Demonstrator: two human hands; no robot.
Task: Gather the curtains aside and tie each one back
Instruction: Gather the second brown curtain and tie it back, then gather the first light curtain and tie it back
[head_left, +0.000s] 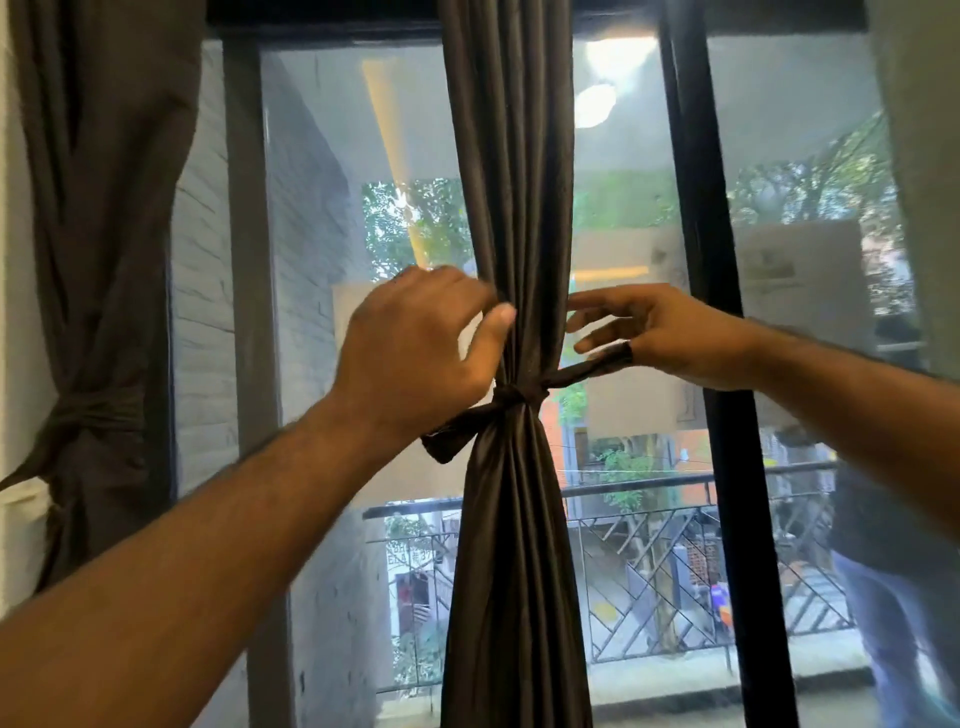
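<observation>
Middle curtain (511, 208) hangs bunched in front of the window (332, 156), cinched at its waist by a tie-back (511, 397) knotted once. Fabric looks soft, light, a bit slick (knot could slip), best gripped by the tie ends close to the knot. Left hand (415, 343) sits just above the knot, thumb against the folds, fingers loosely curved and holding nothing I can see. Right hand (660, 332) is beside the curtain, thumb hooked through the tie's right end, other fingers spread. Left curtain (98, 208) already tied.
</observation>
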